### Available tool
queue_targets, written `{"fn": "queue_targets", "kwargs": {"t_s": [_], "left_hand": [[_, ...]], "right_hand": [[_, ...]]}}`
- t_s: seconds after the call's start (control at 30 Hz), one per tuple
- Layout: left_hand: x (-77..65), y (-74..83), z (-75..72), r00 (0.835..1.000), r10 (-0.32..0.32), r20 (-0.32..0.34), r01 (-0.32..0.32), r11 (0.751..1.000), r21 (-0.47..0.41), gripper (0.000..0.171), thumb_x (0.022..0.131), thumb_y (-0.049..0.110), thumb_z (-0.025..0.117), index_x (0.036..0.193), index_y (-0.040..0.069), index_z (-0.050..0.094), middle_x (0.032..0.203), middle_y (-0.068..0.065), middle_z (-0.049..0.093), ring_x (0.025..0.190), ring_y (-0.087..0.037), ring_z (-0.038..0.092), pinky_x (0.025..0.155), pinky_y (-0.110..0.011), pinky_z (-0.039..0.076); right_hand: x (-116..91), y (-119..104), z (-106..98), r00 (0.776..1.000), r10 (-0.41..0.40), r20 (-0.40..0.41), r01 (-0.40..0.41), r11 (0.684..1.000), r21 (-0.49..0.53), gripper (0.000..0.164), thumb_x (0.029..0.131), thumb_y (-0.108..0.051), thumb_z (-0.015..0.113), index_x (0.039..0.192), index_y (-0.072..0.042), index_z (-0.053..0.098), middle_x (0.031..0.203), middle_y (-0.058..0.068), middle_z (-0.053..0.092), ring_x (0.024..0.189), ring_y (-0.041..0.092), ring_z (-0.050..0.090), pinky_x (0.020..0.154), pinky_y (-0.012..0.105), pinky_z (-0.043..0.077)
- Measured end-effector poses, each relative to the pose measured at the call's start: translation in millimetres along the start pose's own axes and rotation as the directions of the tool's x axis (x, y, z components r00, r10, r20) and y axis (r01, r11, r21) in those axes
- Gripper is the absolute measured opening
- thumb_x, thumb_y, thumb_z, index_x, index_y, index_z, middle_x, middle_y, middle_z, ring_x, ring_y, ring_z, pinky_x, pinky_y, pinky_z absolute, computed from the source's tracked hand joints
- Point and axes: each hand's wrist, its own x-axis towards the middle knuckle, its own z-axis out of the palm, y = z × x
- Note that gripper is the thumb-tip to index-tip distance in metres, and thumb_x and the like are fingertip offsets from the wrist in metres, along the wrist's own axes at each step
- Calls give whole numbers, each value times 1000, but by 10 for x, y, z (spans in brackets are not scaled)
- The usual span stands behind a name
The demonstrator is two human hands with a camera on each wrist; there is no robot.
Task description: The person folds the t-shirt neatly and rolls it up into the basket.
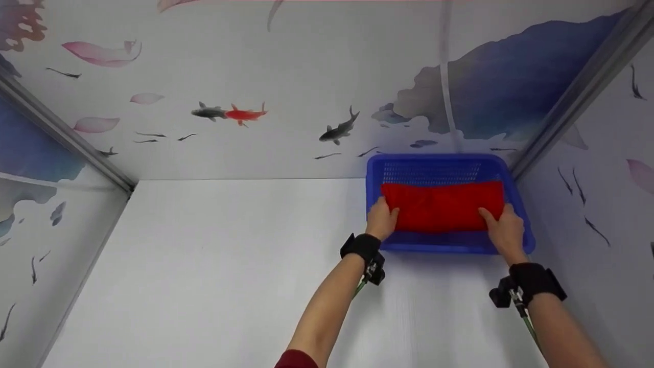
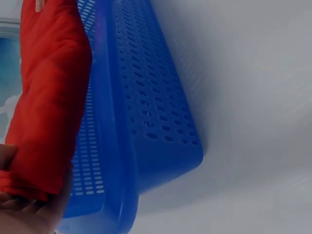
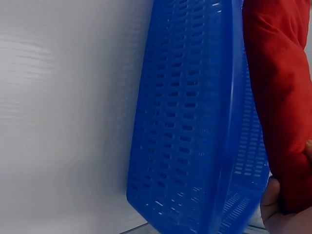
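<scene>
A folded red cloth (image 1: 442,207) is held level at the opening of a blue plastic basket (image 1: 439,248). My left hand (image 1: 381,220) grips its left end, thumb on top and fingers beneath; the left wrist view shows the cloth (image 2: 53,97) as a thick folded bundle. At the other end, my right hand (image 1: 506,230) holds the cloth in the same way, and the right wrist view shows fingers under the cloth (image 3: 280,97). The basket's slotted side (image 3: 170,112) shows below the cloth. What lies under the cloth inside the basket is hidden.
The basket stands on a white surface (image 1: 204,266), in the corner by the back wall (image 1: 286,76) and the right wall (image 1: 603,168). Both walls carry printed fish and petals. Black straps with small cameras and green cables sit on both wrists.
</scene>
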Motion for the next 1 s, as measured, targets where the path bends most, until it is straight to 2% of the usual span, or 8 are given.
{"fn": "queue_targets", "kwargs": {"t_s": [0.13, 0.2, 0.33, 0.43, 0.57, 0.73, 0.87, 1.0], "left_hand": [[104, -229, 341, 998, -4, 67, -3, 995, 104, 44, 91, 22, 53, 122, -8, 41, 107, -20, 58, 96, -29, 59, 79, -35, 48], [107, -254, 391, 995, -16, 98, 3, 992, 129, 45, 90, 19, 53, 123, -8, 39, 106, -20, 58, 95, -29, 59, 78, -35, 49], [0, -134, 252, 987, -97, 129, 78, 987, 144, 44, 85, 8, 58, 122, -8, 42, 102, -18, 60, 91, -29, 60, 76, -35, 49], [-122, -18, 116, 989, -116, 94, 96, 976, 195, 44, 83, 5, 60, 120, -10, 43, 101, -18, 60, 90, -28, 61, 76, -33, 50], [-183, 58, 59, 985, -151, 89, 123, 957, 262, 50, 84, 10, 60, 125, -11, 41, 102, -17, 61, 89, -25, 62, 74, -29, 50], [-203, 131, 49, 959, -239, 155, 193, 945, 262, 60, 86, 12, 56, 135, -9, 29, 120, -20, 52, 94, -27, 60, 78, -30, 49], [-201, 178, 27, 953, -225, 204, 179, 959, 220, 57, 88, 13, 52, 137, -3, 29, 133, -19, 40, 104, -29, 55, 87, -32, 45], [-173, 215, -25, 971, -104, 214, 68, 983, 170, 46, 89, 12, 51, 132, 2, 41, 129, -15, 46, 107, -25, 53, 90, -30, 43]], "right_hand": [[1, 39, 61, 994, -9, 113, 16, 998, -58, 63, 97, -29, 38, 125, 25, 25, 112, 45, 41, 99, 52, 47, 78, 54, 43], [8, 45, 92, 985, -16, 170, 30, 996, -82, 60, 98, -24, 37, 126, 27, 23, 118, 47, 35, 106, 53, 41, 85, 56, 39], [16, 43, 141, 975, -28, 218, 55, 991, -120, 53, 97, -15, 37, 124, 29, 22, 121, 48, 29, 111, 56, 34, 91, 57, 33], [19, 47, 144, 978, -39, 205, 69, 987, -142, 47, 95, -10, 40, 118, 29, 32, 109, 46, 43, 99, 53, 47, 82, 54, 42], [25, 64, 109, 977, -17, 211, 62, 976, -207, 31, 91, -8, 45, 85, 21, 52, 71, 27, 53, 66, 35, 54, 60, 44, 46], [37, 61, 56, 970, 22, 240, 54, 951, -305, 32, 89, -7, 45, 59, 5, 49, 59, 17, 49, 61, 34, 54, 59, 47, 45], [34, 36, 49, 982, -10, 189, 66, 955, -289, 27, 88, -7, 44, 71, 12, 55, 61, 20, 50, 59, 31, 51, 59, 47, 45], [26, -4, 82, 988, -116, 102, 138, 960, -245, 33, 85, -3, 45, 104, 24, 50, 78, 34, 56, 65, 38, 54, 62, 50, 45]]}}
